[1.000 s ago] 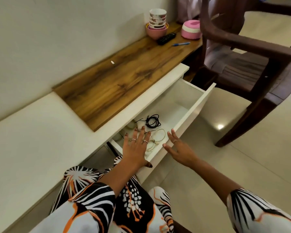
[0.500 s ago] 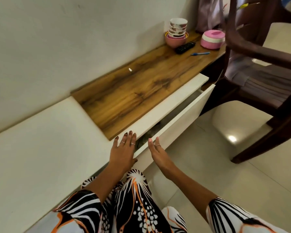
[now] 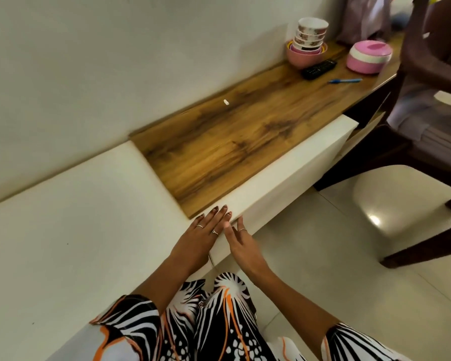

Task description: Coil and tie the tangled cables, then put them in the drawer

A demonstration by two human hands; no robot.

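Both hands, the left hand (image 3: 206, 231) and the right hand (image 3: 241, 242), are pressing with fingers straight, each grip apart, on the white drawer front (image 3: 284, 188) at six o'clock of the wooden counter (image 3: 245, 136), the light, floppy cables lying hidden inside.

drawer (image 3: 292, 188): white, flat front | state: pushed in flush under wooden top | cables: hidden inside

We are in a home: stacked bowls (image 3: 308, 37) and a TV remote (image 3: 318, 69) upper right on a wooden counter (image 3: 245, 142), tiled floor (image 3: 349, 256), plastic chair (image 3: 432, 82).
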